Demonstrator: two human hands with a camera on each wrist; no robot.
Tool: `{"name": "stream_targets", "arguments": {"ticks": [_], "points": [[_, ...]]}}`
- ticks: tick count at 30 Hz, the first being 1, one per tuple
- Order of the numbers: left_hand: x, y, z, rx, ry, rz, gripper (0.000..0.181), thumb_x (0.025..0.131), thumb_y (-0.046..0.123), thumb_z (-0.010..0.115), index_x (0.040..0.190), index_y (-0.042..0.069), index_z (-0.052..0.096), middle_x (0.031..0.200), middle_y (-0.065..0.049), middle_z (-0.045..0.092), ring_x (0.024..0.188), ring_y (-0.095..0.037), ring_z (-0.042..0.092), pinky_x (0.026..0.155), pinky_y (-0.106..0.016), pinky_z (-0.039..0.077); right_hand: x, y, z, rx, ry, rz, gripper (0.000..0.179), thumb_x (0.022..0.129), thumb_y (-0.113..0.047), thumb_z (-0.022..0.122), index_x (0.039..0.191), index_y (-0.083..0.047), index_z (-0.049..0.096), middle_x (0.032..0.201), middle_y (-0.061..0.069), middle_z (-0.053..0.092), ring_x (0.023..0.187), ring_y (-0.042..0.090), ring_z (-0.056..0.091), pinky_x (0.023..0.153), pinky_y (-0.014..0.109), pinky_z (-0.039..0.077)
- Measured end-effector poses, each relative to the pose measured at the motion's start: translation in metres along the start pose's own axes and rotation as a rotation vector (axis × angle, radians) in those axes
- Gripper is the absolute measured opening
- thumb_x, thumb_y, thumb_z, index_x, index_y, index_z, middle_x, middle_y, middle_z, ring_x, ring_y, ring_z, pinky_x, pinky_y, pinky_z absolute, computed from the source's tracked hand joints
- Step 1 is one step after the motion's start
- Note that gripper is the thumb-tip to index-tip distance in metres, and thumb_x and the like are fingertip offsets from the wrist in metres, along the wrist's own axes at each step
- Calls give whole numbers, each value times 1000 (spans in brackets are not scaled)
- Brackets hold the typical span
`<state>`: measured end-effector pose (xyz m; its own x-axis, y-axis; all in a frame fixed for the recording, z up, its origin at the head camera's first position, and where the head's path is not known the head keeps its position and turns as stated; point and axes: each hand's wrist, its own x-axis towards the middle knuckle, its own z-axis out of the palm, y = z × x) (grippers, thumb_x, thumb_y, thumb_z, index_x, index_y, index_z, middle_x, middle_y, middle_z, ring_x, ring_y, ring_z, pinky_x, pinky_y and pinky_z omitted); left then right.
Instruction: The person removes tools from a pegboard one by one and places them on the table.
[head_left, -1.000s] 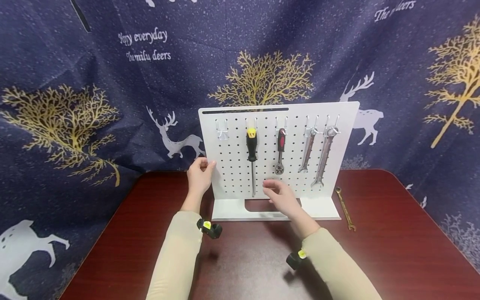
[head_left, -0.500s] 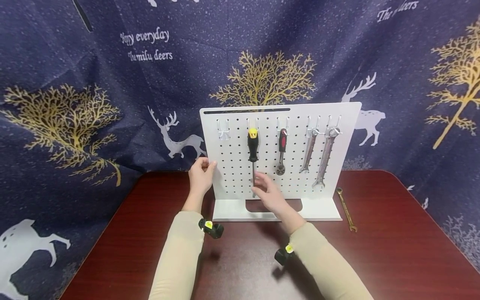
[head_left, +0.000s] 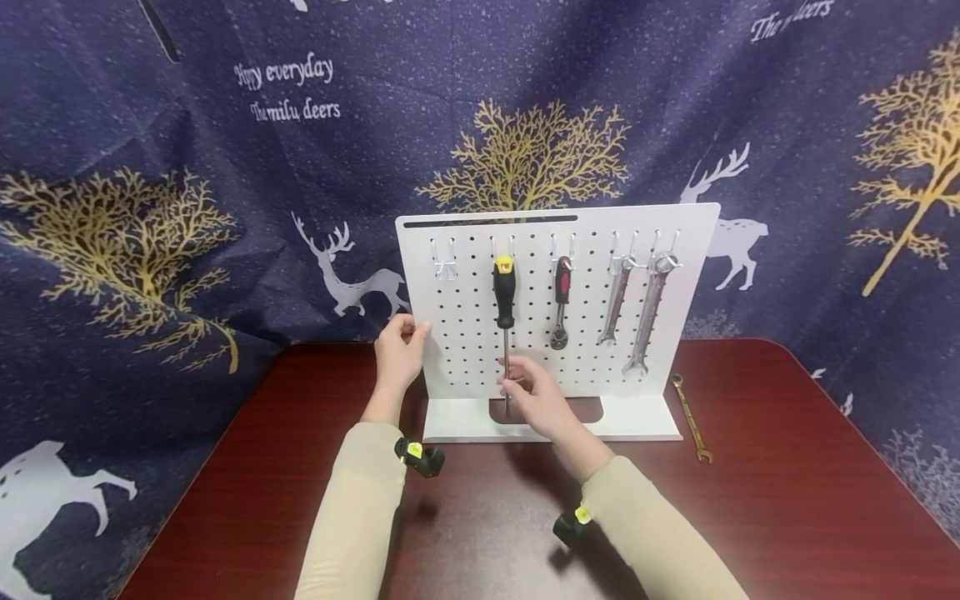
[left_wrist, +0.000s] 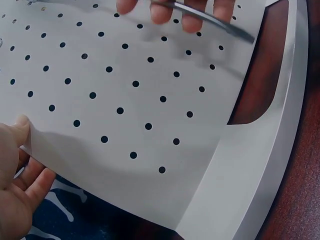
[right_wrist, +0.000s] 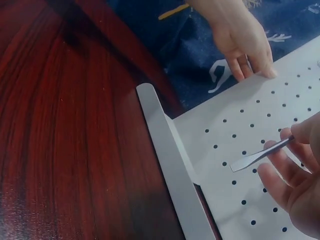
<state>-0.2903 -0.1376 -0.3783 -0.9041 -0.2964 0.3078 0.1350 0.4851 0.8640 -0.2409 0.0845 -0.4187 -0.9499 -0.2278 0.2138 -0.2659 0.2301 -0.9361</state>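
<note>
A flat-head screwdriver (head_left: 505, 293) with a black handle and yellow end hangs by its handle from a hook on the white pegboard (head_left: 465, 333). My right hand (head_left: 538, 398) pinches its metal shaft near the lower end. In the right wrist view the flat blade (right_wrist: 245, 161) sticks out past the fingers, apart from the board. My left hand (head_left: 399, 350) grips the board's left edge, thumb in front and fingers behind, as the left wrist view also shows. To the right of the screwdriver hang a red-and-black ratchet (head_left: 562, 300) and two wrenches, one smaller (head_left: 617, 302) and one larger (head_left: 651, 312).
An unoccupied hook (head_left: 446, 268) is at the board's upper left. The board's base (head_left: 457, 419) stands on a dark red table (head_left: 480, 517). A gold-coloured wrench (head_left: 692, 419) lies on the table right of the base. A blue deer-print cloth (head_left: 360, 167) hangs behind.
My right hand has moved left to the screwdriver's shaft and taken hold of it. The shaft's lower end has shifted slightly down and out from the board. My left hand has stayed on the edge.
</note>
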Motion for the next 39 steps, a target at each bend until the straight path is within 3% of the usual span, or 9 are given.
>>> {"name": "stream_targets", "arguments": {"ticks": [5, 11, 18, 34, 39], "points": [[1, -2, 1, 6, -1, 3, 19, 90, 19, 64, 96, 2, 57, 97, -18, 63, 89, -28, 59, 78, -36, 47, -5, -3, -1, -23, -7, -34, 30, 94, -9, 56, 123, 0, 53, 98, 27, 64, 84, 31, 65, 67, 23, 49], [0, -2, 0, -10, -3, 1, 19, 90, 18, 64, 95, 2, 56, 96, -18, 62, 88, -28, 57, 77, -37, 46, -9, -6, -3, -23, -31, -32, 29, 95, -8, 55, 123, 0, 53, 95, 26, 64, 84, 40, 65, 65, 22, 47], [0, -4, 1, -10, -8, 1, 18, 90, 18, 63, 94, 2, 55, 95, -17, 61, 87, -27, 55, 76, -35, 44, -14, -9, -1, 35, -58, -48, 25, 93, 1, 54, 118, 3, 53, 96, 32, 62, 86, 48, 63, 69, 35, 56], [0, -4, 0, -5, 1, 13, 19, 90, 19, 64, 93, 2, 56, 94, -18, 62, 87, -29, 57, 77, -36, 45, -31, -16, -9, 22, -62, -85, 25, 94, -5, 55, 119, -4, 54, 95, 21, 65, 88, 36, 67, 75, 30, 56], [0, -4, 0, 0, -6, 8, 20, 90, 20, 64, 93, 2, 56, 95, -17, 62, 87, -28, 56, 78, -35, 45, -38, -20, -15, 15, -67, -94, 25, 94, -5, 53, 119, -1, 52, 97, 24, 65, 91, 40, 66, 75, 31, 56]]}}
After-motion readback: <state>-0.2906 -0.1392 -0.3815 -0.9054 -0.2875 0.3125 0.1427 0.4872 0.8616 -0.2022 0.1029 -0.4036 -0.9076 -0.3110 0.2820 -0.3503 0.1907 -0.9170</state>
